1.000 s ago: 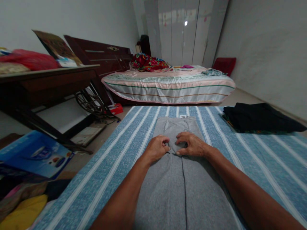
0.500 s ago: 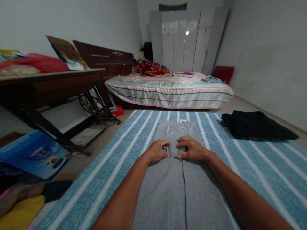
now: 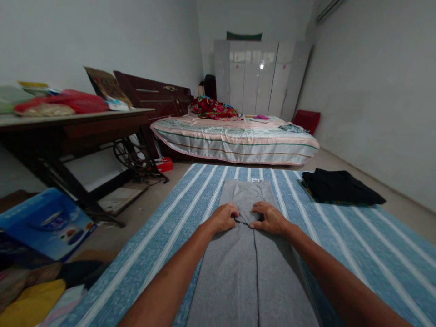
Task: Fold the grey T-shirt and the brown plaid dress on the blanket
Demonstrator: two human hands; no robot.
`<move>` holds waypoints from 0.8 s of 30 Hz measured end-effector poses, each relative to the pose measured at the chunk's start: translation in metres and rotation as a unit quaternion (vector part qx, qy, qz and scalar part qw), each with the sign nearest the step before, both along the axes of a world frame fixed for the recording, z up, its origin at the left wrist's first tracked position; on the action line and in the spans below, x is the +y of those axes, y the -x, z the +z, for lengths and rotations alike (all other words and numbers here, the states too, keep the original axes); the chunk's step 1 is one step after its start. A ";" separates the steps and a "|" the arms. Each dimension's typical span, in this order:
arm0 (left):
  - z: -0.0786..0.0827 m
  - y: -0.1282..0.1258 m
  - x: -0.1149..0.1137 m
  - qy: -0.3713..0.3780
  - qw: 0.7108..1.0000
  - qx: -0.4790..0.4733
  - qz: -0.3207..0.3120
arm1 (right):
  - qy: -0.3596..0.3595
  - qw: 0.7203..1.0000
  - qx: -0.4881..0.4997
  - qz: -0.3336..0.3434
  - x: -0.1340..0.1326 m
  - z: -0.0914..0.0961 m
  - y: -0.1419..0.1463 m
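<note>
garment (image 3: 228, 277) on cloth (image 3: 368, 238), left of clothes pile (image 3: 340, 187)

A folded plain grey garment (image 3: 226, 272) lies flat, stretched lengthwise over a blue-and-white striped cloth (image 3: 344, 254). Its far part is narrower and slightly rumpled, with raised creases running along it, and ends in a nearly straight edge where a small white label (image 3: 255, 180) with dark marking shows. Around the middle, a short crosswise edge puckers with a dark line beneath. From there a thin dark line runs down the smoother, wider near part, which passes out of view at the bottom.
</note>
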State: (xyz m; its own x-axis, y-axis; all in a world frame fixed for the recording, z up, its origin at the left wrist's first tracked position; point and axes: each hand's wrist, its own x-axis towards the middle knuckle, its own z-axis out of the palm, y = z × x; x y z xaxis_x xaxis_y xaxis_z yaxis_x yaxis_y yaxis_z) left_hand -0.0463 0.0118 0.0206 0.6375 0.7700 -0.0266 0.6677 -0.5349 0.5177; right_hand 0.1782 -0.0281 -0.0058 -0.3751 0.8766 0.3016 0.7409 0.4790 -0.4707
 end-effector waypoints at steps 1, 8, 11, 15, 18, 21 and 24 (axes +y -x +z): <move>0.001 0.001 -0.007 -0.013 1.000 0.000 -0.003 | -0.006 1.000 -0.003 -0.019 -0.004 0.001 0.000; 0.015 0.012 -0.057 -0.101 0.994 0.045 -0.008 | -0.013 0.994 -0.026 -0.108 -0.069 0.016 -0.012; 0.016 0.026 -0.083 -0.131 0.988 0.081 -0.015 | 0.004 0.995 -0.031 -0.095 -0.120 0.019 -0.014; 0.014 0.055 -0.129 -0.140 0.985 0.094 -0.030 | 0.044 0.998 -0.021 -0.046 -0.196 0.020 -0.006; 0.010 0.079 -0.169 -0.149 0.985 0.078 -0.026 | 0.055 0.998 -0.024 -0.024 -0.243 0.017 0.005; 0.003 0.101 -0.207 -0.178 0.983 0.045 -0.024 | 0.036 0.999 -0.036 -0.017 -0.273 0.011 0.017; -0.007 0.119 -0.238 -0.209 0.977 0.024 -0.021 | 0.003 0.999 -0.045 -0.013 -0.289 0.007 0.029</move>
State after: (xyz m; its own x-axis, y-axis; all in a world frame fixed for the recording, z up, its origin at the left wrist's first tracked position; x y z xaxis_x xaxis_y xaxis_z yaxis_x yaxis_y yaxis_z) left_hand -0.1652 -0.2261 0.0140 0.6740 0.6937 0.2541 0.6595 -0.7200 0.2163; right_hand 0.1495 -0.3173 0.0016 -0.3770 0.8884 0.2619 0.7932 0.4556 -0.4040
